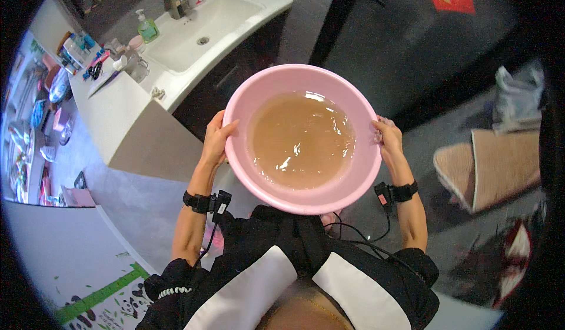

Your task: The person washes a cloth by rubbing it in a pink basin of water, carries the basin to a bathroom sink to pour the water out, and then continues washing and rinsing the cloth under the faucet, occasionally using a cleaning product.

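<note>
A round pink plastic basin (240, 153) is held up in front of my body, with brownish, cloudy water (300, 140) in it. My left hand (217, 138) grips its left rim, the thumb over the edge. On the opposite side, my right hand (387, 136) holds the right rim, thumb inside and something pale and shiny by the fingers. The undersides of both hands' fingers are hidden by the basin. Each wrist wears a black strap with a small cabled device.
A white washbasin (176, 56) with a tap (174, 1) and a green soap bottle (148, 27) stands at upper left. Toiletries crowd the white ledge (128, 109). A dark door (410, 43) is at upper right. Beige mats (503, 166) and a plastic bag (518, 96) lie at right.
</note>
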Demonstrator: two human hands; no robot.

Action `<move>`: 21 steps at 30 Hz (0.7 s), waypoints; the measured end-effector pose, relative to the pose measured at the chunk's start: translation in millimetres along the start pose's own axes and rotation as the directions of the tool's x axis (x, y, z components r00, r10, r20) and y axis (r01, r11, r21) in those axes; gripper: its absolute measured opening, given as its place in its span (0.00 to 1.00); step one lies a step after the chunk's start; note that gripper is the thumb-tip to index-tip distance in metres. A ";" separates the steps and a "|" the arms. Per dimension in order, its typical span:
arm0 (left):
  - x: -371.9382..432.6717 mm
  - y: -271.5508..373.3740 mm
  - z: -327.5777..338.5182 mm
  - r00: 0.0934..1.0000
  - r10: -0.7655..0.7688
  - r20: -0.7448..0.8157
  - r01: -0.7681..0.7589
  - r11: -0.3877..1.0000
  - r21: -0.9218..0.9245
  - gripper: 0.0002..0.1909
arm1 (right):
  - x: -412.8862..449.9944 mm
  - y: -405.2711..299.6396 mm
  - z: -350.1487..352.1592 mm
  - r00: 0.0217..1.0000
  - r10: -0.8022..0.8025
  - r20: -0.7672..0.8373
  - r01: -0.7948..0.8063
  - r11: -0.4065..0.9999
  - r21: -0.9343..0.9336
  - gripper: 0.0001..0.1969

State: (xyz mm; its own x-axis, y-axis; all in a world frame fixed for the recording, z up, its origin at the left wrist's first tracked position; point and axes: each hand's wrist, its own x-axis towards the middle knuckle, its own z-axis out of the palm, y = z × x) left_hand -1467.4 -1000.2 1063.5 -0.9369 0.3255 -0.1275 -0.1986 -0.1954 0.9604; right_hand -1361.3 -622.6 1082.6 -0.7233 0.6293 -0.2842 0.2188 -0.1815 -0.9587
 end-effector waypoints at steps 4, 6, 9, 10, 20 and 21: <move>51.0 10.8 22.4 0.991 0.055 -0.119 -0.058 0.998 -0.024 0.16 | 63.5 -28.9 23.9 0.998 0.013 0.068 -0.015 1.000 0.024 0.16; 77.0 19.3 28.3 0.993 0.051 -0.105 -0.058 0.996 -0.071 0.15 | 95.4 -51.7 35.5 0.993 -0.009 0.114 0.008 1.000 0.004 0.15; 121.6 27.7 36.7 0.977 0.106 -0.186 -0.111 0.994 -0.017 0.15 | 156.5 -82.2 50.7 0.984 -0.029 0.178 0.036 0.999 -0.034 0.15; 132.5 31.1 38.7 0.973 0.116 -0.199 -0.118 0.993 0.003 0.15 | 169.9 -90.7 57.8 0.981 -0.045 0.189 0.052 0.998 -0.035 0.15; 235.9 70.5 14.2 0.935 0.096 -0.342 -0.147 0.981 -0.127 0.20 | 291.6 -157.2 160.5 0.931 -0.056 0.360 0.114 0.983 -0.143 0.10; 244.1 73.1 8.2 0.931 0.109 -0.348 -0.172 0.973 -0.156 0.20 | 298.8 -161.7 171.7 0.917 -0.056 0.394 0.126 0.980 -0.156 0.09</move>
State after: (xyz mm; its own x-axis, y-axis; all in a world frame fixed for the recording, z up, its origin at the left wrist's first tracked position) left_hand -1708.3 -927.5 1104.5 -0.9941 -0.0402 -0.1007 -0.0771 -0.3902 0.9175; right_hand -1725.3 -535.0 1151.6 -0.9338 0.2896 -0.2100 0.2252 0.0198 -0.9741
